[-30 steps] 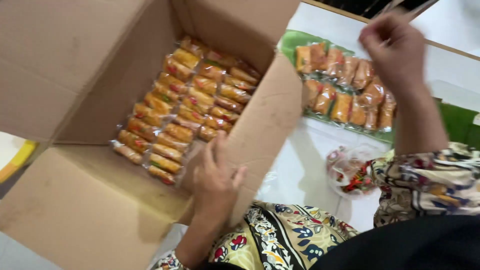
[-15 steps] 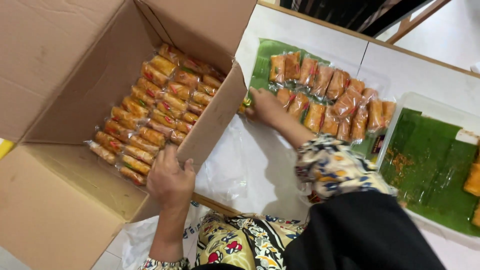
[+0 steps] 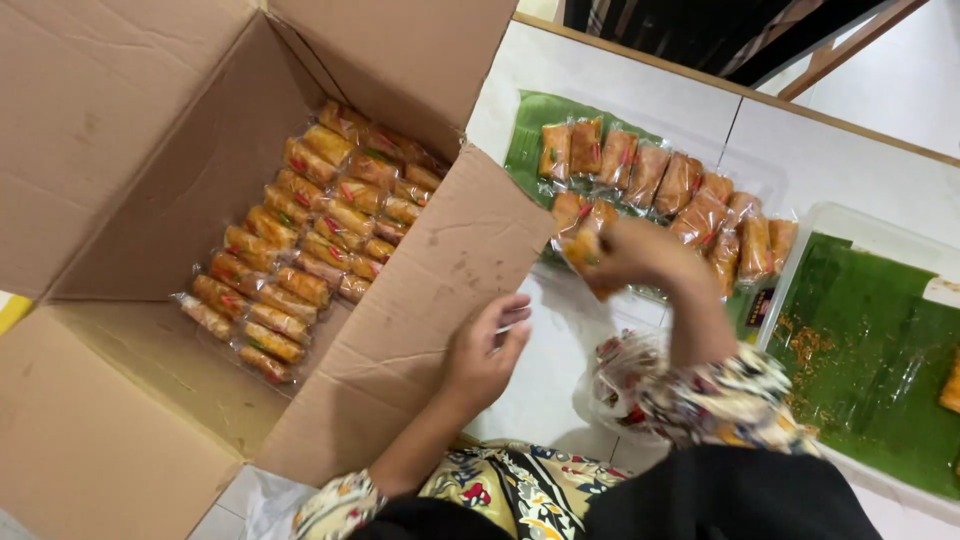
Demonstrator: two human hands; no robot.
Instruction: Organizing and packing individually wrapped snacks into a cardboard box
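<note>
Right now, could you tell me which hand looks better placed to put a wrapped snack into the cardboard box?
Probably the right hand: it grips a wrapped snack, while the left hand rests empty on the cardboard box flap.

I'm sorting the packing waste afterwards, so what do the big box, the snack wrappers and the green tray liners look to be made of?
The big box looks like plain brown corrugated cardboard, matte, creased at the flaps. The snack wrappers seem thin clear plastic film: glossy, with the orange rolls showing through. The green tray liners look like banana leaf, shiny and finely ribbed, though coated paper cannot be ruled out.
</note>
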